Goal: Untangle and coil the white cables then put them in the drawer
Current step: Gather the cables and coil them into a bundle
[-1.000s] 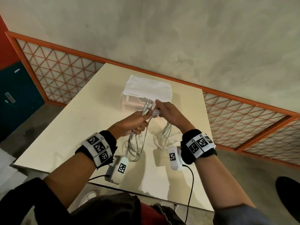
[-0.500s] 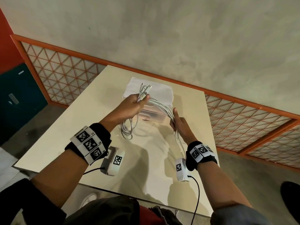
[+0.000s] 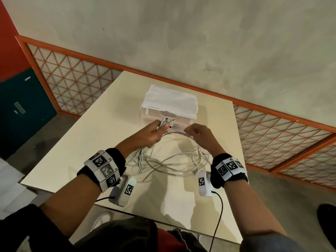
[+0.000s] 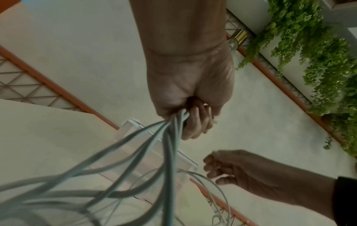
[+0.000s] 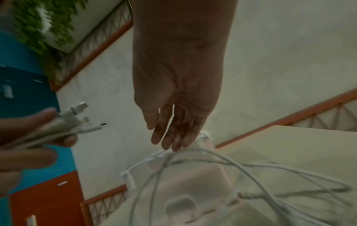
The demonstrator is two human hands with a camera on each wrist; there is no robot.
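Observation:
My left hand (image 3: 152, 133) grips a bundle of white cables (image 3: 163, 160) just behind their plugs (image 3: 166, 122), which stick out past the fingers. In the left wrist view the strands (image 4: 135, 152) fan out from my left hand (image 4: 191, 97). Loose loops hang down and spread over the beige table (image 3: 91, 142). My right hand (image 3: 199, 133) hovers beside the left with relaxed fingers, its fingertips (image 5: 173, 142) right at the top of one loop (image 5: 251, 166), not gripping it. A small white drawer unit (image 3: 169, 102) with a cloth on top stands just behind both hands.
The table's far edge runs along an orange lattice railing (image 3: 81, 84) and a plaster wall. A teal cabinet (image 3: 21, 106) stands low at the left. Green plants (image 4: 318, 61) hang at the side. Bare table lies left and in front of the cable loops.
My right hand has let go of the stretched cables and moved up beside the left hand. The loops have dropped and spread over the table. My left hand has drawn back and lower.

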